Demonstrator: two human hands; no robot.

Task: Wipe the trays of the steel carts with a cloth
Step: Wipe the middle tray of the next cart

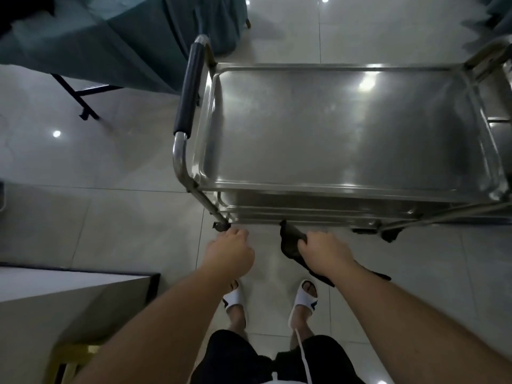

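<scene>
A steel cart stands in front of me, its bare top tray (346, 128) shiny and nothing on it. Lower trays (318, 207) show as stacked rims under the near edge. The cart's push handle with a dark grip (191, 87) runs along the left side. My right hand (324, 252) is shut on a dark cloth (289, 241), held low just before the near edge of the lower trays. My left hand (231, 250) is curled with nothing in it, close to the cart's near-left leg and caster (220, 224).
A table draped in teal cloth (110, 37) stands at the back left with a black leg (74, 95). A white counter corner (83, 284) is at my left. A second steel cart (498, 106) is at the right edge. Tiled floor surrounds; my feet in white slippers are below.
</scene>
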